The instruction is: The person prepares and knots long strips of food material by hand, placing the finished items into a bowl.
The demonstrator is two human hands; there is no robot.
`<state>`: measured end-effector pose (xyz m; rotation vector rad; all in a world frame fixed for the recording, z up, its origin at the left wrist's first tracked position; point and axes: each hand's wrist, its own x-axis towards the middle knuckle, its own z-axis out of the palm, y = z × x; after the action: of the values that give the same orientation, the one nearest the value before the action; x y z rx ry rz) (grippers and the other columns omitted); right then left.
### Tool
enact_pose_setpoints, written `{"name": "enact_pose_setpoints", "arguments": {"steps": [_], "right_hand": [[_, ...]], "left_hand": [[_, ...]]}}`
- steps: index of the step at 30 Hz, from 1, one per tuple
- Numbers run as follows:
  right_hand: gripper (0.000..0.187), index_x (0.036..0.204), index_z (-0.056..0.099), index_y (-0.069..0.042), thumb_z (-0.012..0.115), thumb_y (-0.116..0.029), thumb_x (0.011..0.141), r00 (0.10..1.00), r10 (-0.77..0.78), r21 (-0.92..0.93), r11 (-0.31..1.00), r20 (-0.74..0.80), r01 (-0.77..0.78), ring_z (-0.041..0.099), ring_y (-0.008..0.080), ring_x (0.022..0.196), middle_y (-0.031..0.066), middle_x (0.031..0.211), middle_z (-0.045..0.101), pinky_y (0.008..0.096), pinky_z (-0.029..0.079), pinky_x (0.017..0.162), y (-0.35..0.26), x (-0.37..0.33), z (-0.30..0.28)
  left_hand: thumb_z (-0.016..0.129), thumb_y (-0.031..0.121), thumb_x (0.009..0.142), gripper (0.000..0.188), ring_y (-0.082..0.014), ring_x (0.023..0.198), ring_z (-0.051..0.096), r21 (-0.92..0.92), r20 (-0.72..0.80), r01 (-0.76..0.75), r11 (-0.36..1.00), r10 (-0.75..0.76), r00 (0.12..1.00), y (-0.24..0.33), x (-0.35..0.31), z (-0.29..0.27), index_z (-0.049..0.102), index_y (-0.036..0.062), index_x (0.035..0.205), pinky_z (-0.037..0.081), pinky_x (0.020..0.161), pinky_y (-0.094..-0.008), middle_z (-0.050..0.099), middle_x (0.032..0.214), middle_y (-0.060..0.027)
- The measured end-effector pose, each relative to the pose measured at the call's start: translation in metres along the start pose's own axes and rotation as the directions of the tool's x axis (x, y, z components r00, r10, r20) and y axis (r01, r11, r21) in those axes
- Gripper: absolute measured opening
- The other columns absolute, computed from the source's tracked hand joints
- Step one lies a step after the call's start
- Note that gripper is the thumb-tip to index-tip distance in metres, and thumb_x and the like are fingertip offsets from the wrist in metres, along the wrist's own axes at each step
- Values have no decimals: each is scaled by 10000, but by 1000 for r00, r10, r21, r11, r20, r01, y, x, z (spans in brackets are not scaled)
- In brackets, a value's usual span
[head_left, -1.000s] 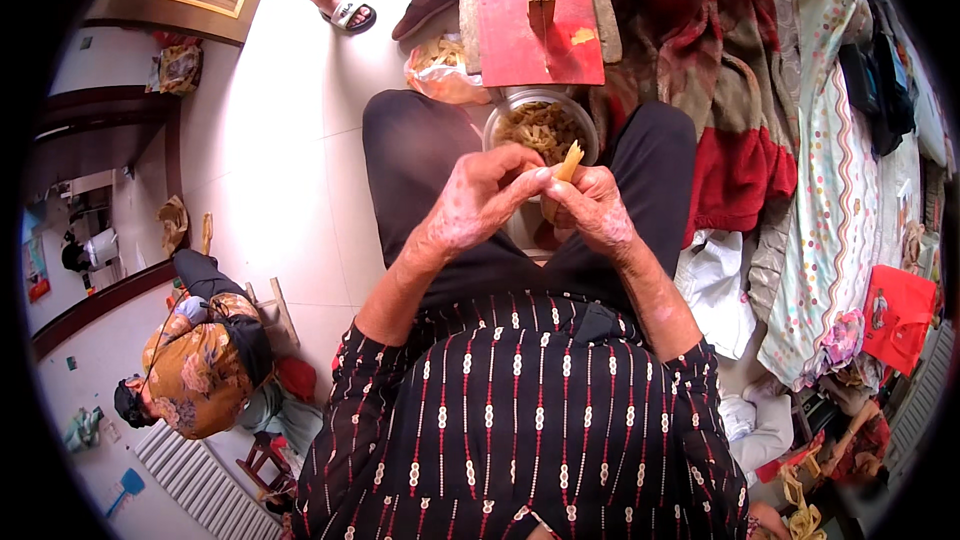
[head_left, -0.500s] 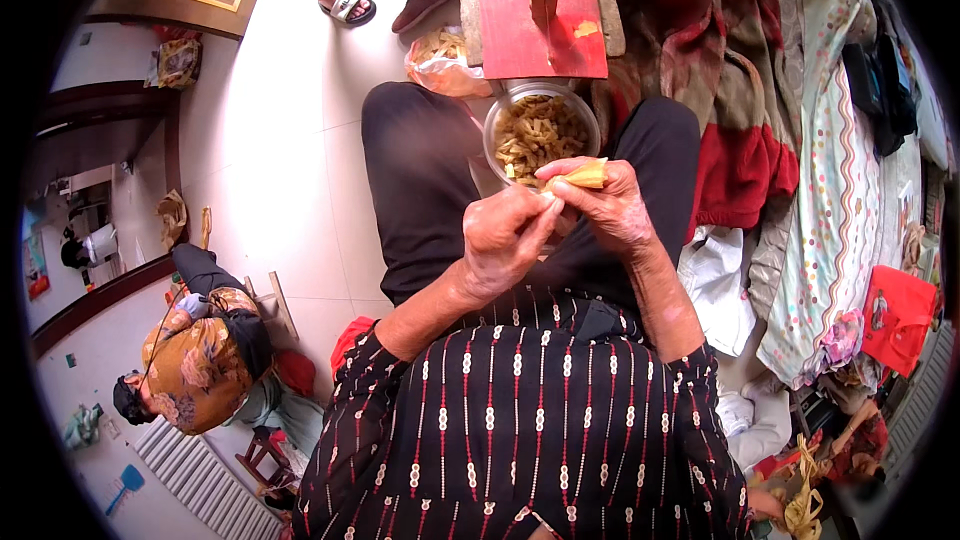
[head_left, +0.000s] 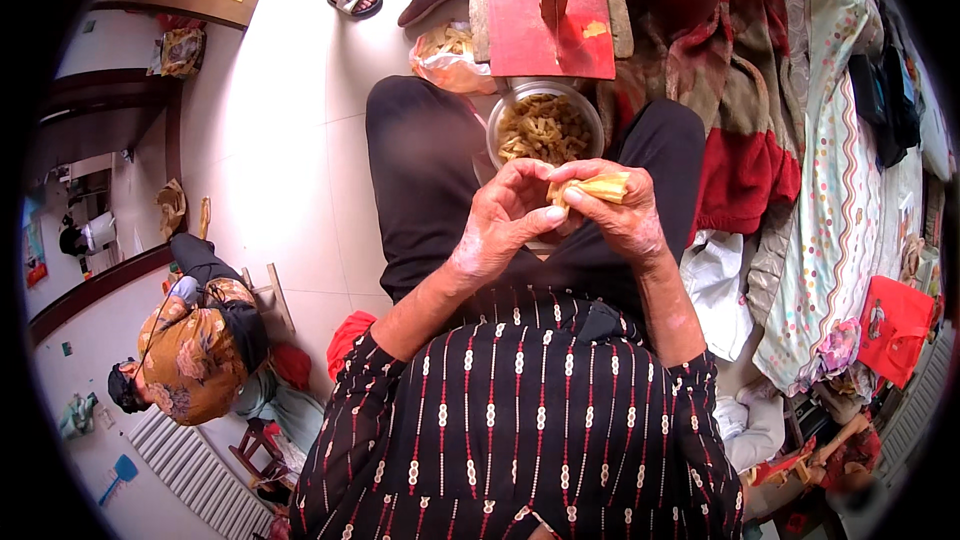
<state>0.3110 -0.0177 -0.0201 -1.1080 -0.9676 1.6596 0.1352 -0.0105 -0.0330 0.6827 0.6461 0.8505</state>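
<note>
Between my two hands, above my lap, is a pale yellow folded strip [head_left: 603, 187], fanned out at its right end. My right hand [head_left: 632, 220] grips it with the thumb laid across its middle. The fingertips and thumb of my left hand [head_left: 497, 217] curl round its left end in a loose ring, and that end is partly hidden by them. Just beyond the hands, between my knees, stands a round clear tub [head_left: 494, 133] holding many short brownish-yellow folded pieces [head_left: 545, 130].
A red board [head_left: 510, 25] with an upright wooden block [head_left: 553, 2] stands past the tub. Left of it lies a plastic bag [head_left: 450, 72] of yellow strips. Blankets [head_left: 745, 175] drape along the right. Another person [head_left: 205, 350] sits at the left; someone's feet [head_left: 355, 2] show at the top.
My left fingers have loosened from a tight pinch into a wider ring at the strip's end. Both hands and the strip have shifted slightly to the right.
</note>
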Motion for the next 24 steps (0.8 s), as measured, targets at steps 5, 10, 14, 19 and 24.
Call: {"name": "enact_pose_setpoints", "arguments": {"steps": [5, 10, 14, 19, 24], "right_hand": [[184, 1026, 642, 32, 633, 3, 844, 999, 24, -99, 995, 39, -20, 621, 127, 903, 79, 984, 671, 255, 490, 825, -4, -3, -2], [226, 1044, 624, 15, 648, -4, 821, 881, -455, -489, 745, 127, 455, 660, 215, 846, 121, 935, 663, 291, 526, 717, 13, 1, 1], [274, 1026, 597, 47, 636, 68, 755, 760, -609, -660, 477, 228, 581, 652, 328, 887, 174, 971, 651, 364, 531, 775, 27, 5, 4], [296, 1044, 605, 44, 633, 72, 750, 772, -613, -688, 488, 168, 538, 663, 315, 881, 178, 973, 658, 352, 537, 765, 37, 4, 4], [232, 1024, 625, 38, 636, 42, 792, 820, -571, -669, 598, 30, 441, 681, 295, 842, 176, 964, 671, 326, 542, 739, 32, -1, 4]], "left_hand": [[656, 12, 818, 343, -94, 945, 535, 51, 20, -5, 999, 4, 1000, -3, 5, -2, 473, 35, 1108, 446, 857, -242, 524, 1034, -46], [610, -33, 778, 360, -88, 844, 537, 337, -10, -120, 934, 131, 991, -7, 13, -3, 472, 23, 1106, 443, 770, -224, 528, 935, -26], [586, -81, 758, 377, -56, 680, 504, 829, 18, -198, 524, 327, 945, -4, 10, 0, 488, 13, 1110, 435, 625, -206, 548, 791, -6], [635, -51, 730, 311, -42, 709, 507, 544, -105, -63, 837, 142, 984, -2, 13, -4, 550, -8, 1026, 430, 651, -194, 554, 814, 10], [649, 23, 797, 221, -107, 885, 584, 55, -33, 57, 997, -55, 998, 10, 9, -18, 564, 3, 999, 500, 711, -211, 593, 965, -63]]}}
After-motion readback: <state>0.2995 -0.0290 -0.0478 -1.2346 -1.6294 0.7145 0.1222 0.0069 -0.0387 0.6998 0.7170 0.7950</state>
